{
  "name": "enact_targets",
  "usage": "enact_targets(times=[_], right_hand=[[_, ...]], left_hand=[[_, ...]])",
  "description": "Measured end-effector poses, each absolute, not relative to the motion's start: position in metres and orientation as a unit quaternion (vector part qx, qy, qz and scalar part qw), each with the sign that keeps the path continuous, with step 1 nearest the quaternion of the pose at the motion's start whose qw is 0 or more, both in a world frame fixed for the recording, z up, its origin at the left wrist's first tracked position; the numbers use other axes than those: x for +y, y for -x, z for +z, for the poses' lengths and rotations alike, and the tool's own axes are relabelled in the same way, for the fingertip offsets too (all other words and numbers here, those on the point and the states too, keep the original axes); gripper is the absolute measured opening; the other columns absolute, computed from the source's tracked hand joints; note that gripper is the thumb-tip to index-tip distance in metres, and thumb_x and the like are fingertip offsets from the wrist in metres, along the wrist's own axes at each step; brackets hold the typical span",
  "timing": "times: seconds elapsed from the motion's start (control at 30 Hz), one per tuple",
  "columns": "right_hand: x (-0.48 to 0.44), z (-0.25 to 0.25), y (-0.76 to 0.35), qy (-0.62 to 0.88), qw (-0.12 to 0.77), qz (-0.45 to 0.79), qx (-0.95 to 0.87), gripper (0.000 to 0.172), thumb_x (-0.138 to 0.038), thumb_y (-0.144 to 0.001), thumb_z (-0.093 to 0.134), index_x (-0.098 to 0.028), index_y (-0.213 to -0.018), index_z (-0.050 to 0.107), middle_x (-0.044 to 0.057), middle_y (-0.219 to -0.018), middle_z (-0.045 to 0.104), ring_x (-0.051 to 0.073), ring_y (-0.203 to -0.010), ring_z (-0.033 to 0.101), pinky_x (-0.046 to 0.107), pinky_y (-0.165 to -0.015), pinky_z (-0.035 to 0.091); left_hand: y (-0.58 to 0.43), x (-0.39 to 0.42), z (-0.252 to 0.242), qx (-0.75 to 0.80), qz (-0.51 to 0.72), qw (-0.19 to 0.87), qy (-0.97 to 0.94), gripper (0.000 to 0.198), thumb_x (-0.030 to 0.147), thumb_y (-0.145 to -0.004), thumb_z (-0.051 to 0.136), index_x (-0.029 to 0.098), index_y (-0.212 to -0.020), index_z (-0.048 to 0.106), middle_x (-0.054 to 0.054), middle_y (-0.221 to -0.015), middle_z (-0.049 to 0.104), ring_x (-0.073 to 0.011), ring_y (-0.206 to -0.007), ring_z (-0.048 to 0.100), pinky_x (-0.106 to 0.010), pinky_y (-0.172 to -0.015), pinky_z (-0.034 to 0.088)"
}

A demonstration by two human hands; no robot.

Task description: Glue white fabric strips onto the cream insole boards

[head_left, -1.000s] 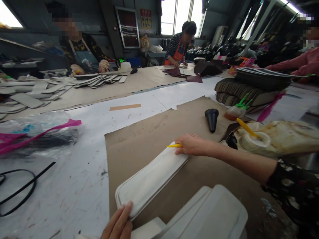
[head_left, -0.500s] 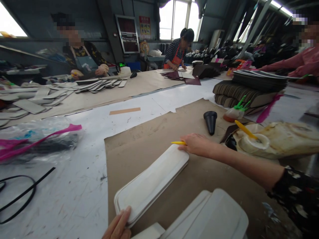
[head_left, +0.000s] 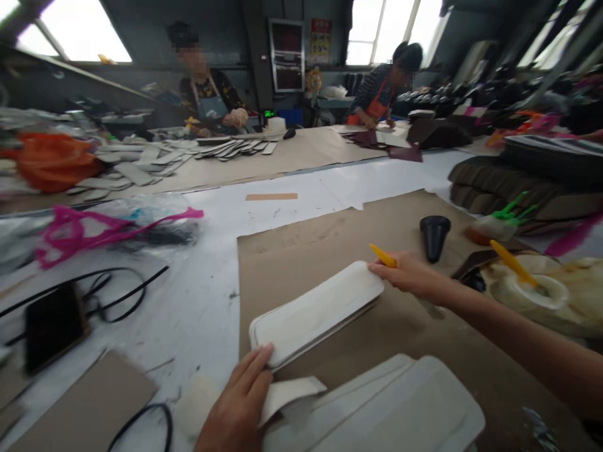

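Observation:
My right hand (head_left: pixel 406 271) is closed around a yellow tool handle (head_left: pixel 382 255); the tool's other end is hidden, so I cannot tell its kind. That hand's fingers touch the upper right end of a neat stack of long, rounded white panels (head_left: pixel 318 311). At the lower left end, the outstretched fingers of my left hand (head_left: pixel 245 392) rest on the stack's corner, its thumb hidden. A curved white piece (head_left: pixel 296 390) shows beside that hand. More loose white panels (head_left: pixel 400 408) lie overlapped in front of me.
A glue-stained pot (head_left: pixel 549 292) with a yellow-handled tool in it, a black cone (head_left: pixel 434 238) and a green-topped bottle (head_left: pixel 494 227) stand at right. Stacked brown pieces (head_left: pixel 518 185) lie behind. A phone (head_left: pixel 54 326) and black cord lie left. Two people work across the table.
The view has swung left, bringing the phone and an orange bag into sight. The yellow handle now tilts upward from my right hand. More of my left hand shows at the stack's corner.

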State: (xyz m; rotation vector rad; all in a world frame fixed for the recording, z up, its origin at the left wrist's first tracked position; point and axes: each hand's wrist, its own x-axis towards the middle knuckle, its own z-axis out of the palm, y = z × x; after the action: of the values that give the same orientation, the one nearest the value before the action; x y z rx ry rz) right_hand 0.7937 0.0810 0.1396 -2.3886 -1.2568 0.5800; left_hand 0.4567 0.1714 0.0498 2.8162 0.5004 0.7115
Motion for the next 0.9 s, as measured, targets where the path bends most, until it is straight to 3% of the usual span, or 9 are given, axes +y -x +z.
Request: enact_targets(times=[0.1, 0.2, 0.27, 0.33, 0.43, 0.5, 0.73, 0.9], right_hand=[[0.081, 0.139, -0.793, 0.841, 0.243, 0.272, -0.399, 0.036, -0.053, -0.073, 0.054, -0.019, -0.065, 0.044, -0.005, -0.05, 0.041, 0.009, -0.043, 0.037, 0.023, -0.043, 0.028], [0.08, 0.145, -0.788, 0.806, 0.331, 0.352, -0.341, 0.044, -0.059, -0.064, 0.062, -0.02, -0.067, 0.042, -0.006, -0.052, 0.037, 0.007, -0.043, 0.033, 0.022, -0.04, 0.023], [0.077, 0.153, -0.783, 0.789, 0.378, 0.367, -0.318, 0.049, -0.062, -0.059, 0.065, -0.019, -0.069, 0.043, -0.006, -0.055, 0.035, 0.007, -0.044, 0.033, 0.021, -0.04, 0.021], [0.072, 0.163, -0.777, 0.781, 0.404, 0.358, -0.315, 0.052, -0.064, -0.057, 0.066, -0.019, -0.07, 0.043, -0.006, -0.057, 0.034, 0.006, -0.045, 0.033, 0.02, -0.039, 0.021], [0.064, 0.175, -0.769, 0.77, 0.424, 0.348, -0.326, 0.05, -0.063, -0.059, 0.066, -0.02, -0.07, 0.041, -0.006, -0.057, 0.033, 0.006, -0.045, 0.032, 0.02, -0.039, 0.022], [0.058, 0.181, -0.762, 0.764, 0.432, 0.35, -0.329, 0.05, -0.062, -0.06, 0.065, -0.021, -0.07, 0.04, -0.006, -0.058, 0.032, 0.006, -0.045, 0.031, 0.021, -0.039, 0.023], [0.025, 0.193, -0.733, 0.743, 0.441, 0.372, -0.338, 0.052, -0.064, -0.06, 0.065, -0.02, -0.069, 0.038, -0.007, -0.059, 0.032, 0.006, -0.046, 0.032, 0.019, -0.039, 0.024], [-0.021, 0.167, -0.728, 0.773, 0.367, 0.392, -0.337, 0.053, -0.07, -0.063, 0.056, -0.02, -0.069, 0.039, -0.008, -0.053, 0.03, 0.006, -0.043, 0.027, 0.018, -0.039, 0.019]], left_hand=[[-0.459, 0.17, 0.07, 0.244, 0.212, 0.269, -0.907, 0.019, 0.018, -0.082, 0.048, 0.019, -0.094, 0.062, -0.01, -0.12, 0.059, -0.0213, -0.113, 0.053, -0.036, -0.096, 0.046], [-0.463, 0.174, 0.083, 0.382, 0.25, 0.463, -0.76, 0.026, 0.032, -0.085, 0.045, 0.017, -0.095, 0.064, -0.009, -0.108, 0.065, -0.0216, -0.104, 0.058, -0.038, -0.094, 0.044], [-0.466, 0.176, 0.089, 0.463, 0.317, 0.563, -0.607, 0.031, 0.04, -0.082, 0.052, 0.013, -0.091, 0.063, -0.007, -0.086, 0.068, -0.0188, -0.083, 0.063, -0.031, -0.082, 0.049], [-0.468, 0.176, 0.095, 0.483, 0.37, 0.624, -0.49, 0.034, 0.043, -0.075, 0.062, 0.01, -0.081, 0.06, 0.001, -0.059, 0.058, -0.0105, -0.056, 0.054, -0.021, -0.06, 0.045], [-0.471, 0.172, 0.105, 0.459, 0.375, 0.686, -0.422, 0.04, 0.044, -0.066, 0.072, 0.011, -0.078, 0.054, 0.01, -0.045, 0.037, -0.0037, -0.043, 0.032, -0.016, -0.044, 0.028], [-0.47, 0.167, 0.113, 0.446, 0.356, 0.718, -0.399, 0.045, 0.045, -0.06, 0.076, 0.011, -0.078, 0.052, 0.011, -0.045, 0.034, -0.0024, -0.041, 0.026, -0.016, -0.042, 0.024], [-0.459, 0.137, 0.129, 0.403, 0.352, 0.766, -0.356, 0.041, 0.036, -0.052, 0.081, 0.012, -0.061, 0.049, 0.008, -0.047, 0.038, -0.0003, -0.039, 0.023, -0.015, -0.037, 0.018], [-0.438, 0.096, 0.121, 0.424, 0.246, 0.789, -0.372, 0.039, 0.043, -0.055, 0.078, 0.011, -0.065, 0.057, 0.006, -0.044, 0.041, -0.002, -0.038, 0.025, -0.016, -0.037, 0.021]])
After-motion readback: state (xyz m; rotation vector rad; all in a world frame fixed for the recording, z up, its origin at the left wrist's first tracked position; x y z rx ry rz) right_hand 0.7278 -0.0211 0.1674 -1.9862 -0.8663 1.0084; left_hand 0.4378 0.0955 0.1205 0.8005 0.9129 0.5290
